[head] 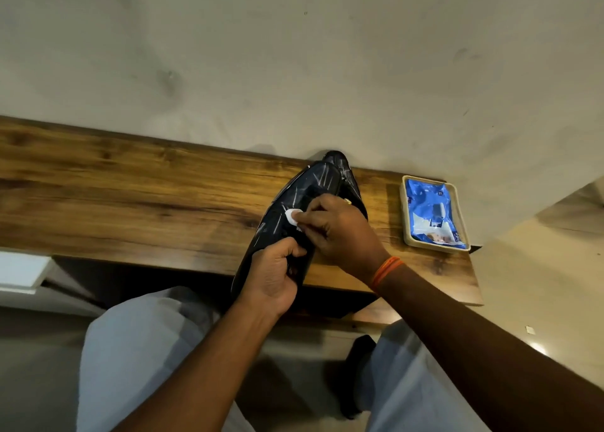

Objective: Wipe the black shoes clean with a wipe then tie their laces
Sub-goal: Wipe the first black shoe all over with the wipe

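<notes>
Left hand: the left hand (273, 273) grips the heel end of the near black shoe (294, 209), fingers curled over its edge, holding it tilted with the toe pointing away from the person.
Right hand: the right hand (340, 232) is curled and pinches a small white wipe (293, 219) against the upper of that shoe, just ahead of the left hand's fingers.
Hands together: the two hands sit close, almost touching, both on the same shoe.
Second shoe: a second black shoe (349, 178) lies just beyond and under the right hand, its toe against the wall; most of it is hidden.
Laces: hidden by the hands; whether they are tied cannot be told.
Table: the wooden table (130, 196) carries both shoes, stretching far to the left of the left hand.
Tray: a cream tray (405, 235) stands on the table to the right of the right hand, apart from the shoes.
Wipe pack: a blue wipe pack (431, 212) lies inside that tray.
Wrist: an orange thread band (385, 269) circles the right wrist.
</notes>
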